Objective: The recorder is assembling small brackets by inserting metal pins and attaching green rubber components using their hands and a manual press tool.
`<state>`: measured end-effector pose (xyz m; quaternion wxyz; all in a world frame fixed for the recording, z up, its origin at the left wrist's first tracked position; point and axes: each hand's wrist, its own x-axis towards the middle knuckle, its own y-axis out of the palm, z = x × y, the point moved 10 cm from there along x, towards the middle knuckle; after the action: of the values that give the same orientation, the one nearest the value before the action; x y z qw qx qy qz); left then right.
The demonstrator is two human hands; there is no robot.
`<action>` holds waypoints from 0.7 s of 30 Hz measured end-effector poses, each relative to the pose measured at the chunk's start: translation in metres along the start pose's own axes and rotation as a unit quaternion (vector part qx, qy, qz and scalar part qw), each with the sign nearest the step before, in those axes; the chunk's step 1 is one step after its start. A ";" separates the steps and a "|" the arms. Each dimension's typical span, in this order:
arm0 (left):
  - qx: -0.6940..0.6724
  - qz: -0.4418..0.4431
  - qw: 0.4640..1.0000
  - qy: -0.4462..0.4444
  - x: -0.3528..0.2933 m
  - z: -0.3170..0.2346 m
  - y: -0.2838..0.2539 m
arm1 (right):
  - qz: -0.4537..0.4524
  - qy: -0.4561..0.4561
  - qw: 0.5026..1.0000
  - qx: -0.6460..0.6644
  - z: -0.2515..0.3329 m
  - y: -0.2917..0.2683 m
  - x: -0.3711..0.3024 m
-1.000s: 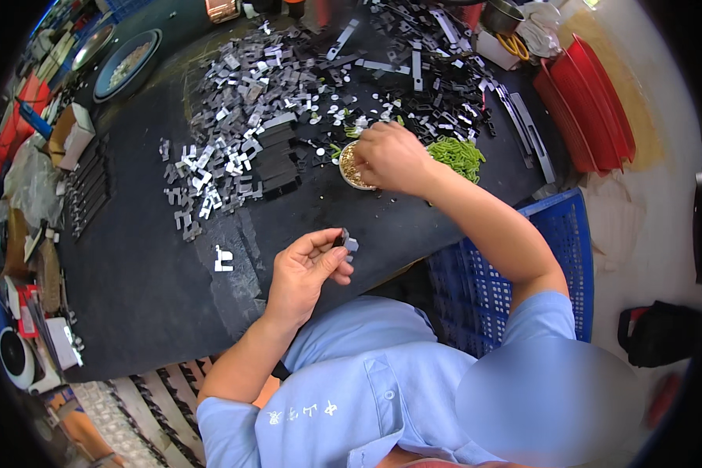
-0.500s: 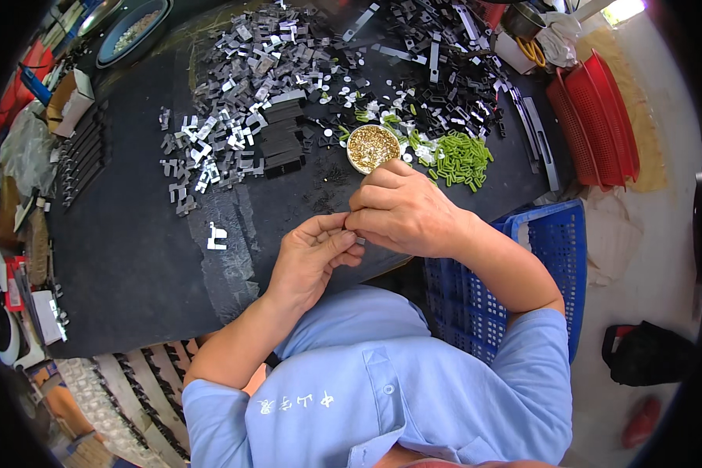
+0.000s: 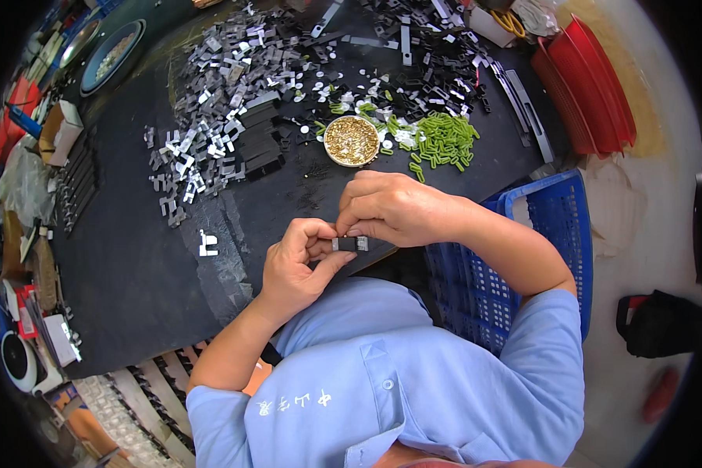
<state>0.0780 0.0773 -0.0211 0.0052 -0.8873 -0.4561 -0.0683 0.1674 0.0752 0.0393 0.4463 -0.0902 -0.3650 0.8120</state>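
My left hand (image 3: 295,264) grips a small black block with silvery metal ends (image 3: 349,244) between thumb and fingers, just over the table's near edge. Against the block's upper side, my right hand (image 3: 394,207) is closed in a pinch; whatever its fingertips hold is hidden. Beyond the hands stands a round tub (image 3: 352,165) of small brass-coloured pieces. To its right lies a heap of green oval loops (image 3: 447,142). Black blocks (image 3: 262,147) sit in a row left of the tub, beside loose metal brackets (image 3: 199,152). One bracket (image 3: 208,243) lies apart, left of my left hand.
A blue plastic crate (image 3: 550,195) stands against the table's right side. Stacked red baskets (image 3: 589,93) are at the far right. Long metal strips (image 3: 532,117) lie near the dark table's (image 3: 132,296) right edge. An open carton (image 3: 61,132) is at the left.
The black block, mostly hidden before, now shows in my left hand. My right hand has come down away from the tub, and the view has shifted slightly.
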 end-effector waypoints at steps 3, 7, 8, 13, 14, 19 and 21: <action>0.018 0.019 1.000 0.000 -0.003 -0.002 0.002 | -0.030 -0.013 0.999 -0.007 0.008 -0.003 -0.011; 0.154 0.015 0.982 0.108 0.001 -0.023 0.001 | -0.080 0.061 0.987 0.123 -0.009 0.006 -0.036; 0.267 0.021 0.947 0.175 0.003 -0.038 0.007 | -0.083 0.077 0.968 0.224 -0.017 0.013 -0.041; 0.373 0.028 0.873 0.314 -0.002 -0.066 0.023 | -0.002 0.152 0.896 0.418 -0.031 0.025 -0.046; 0.345 0.017 0.894 0.285 0.002 -0.063 0.019 | 0.020 0.139 0.933 0.330 -0.040 0.010 -0.039; 0.238 0.055 0.957 0.156 0.005 -0.047 0.028 | -0.175 0.121 0.840 -0.500 -0.134 -0.141 -0.007; 0.225 0.067 0.963 0.136 0.002 -0.044 0.028 | -0.109 0.119 0.810 -0.564 -0.159 -0.152 -0.003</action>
<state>0.0967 0.0589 0.0242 0.2710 -0.8742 -0.3943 -0.0833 0.3440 0.2051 0.0272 0.4425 -0.3817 -0.7102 0.3926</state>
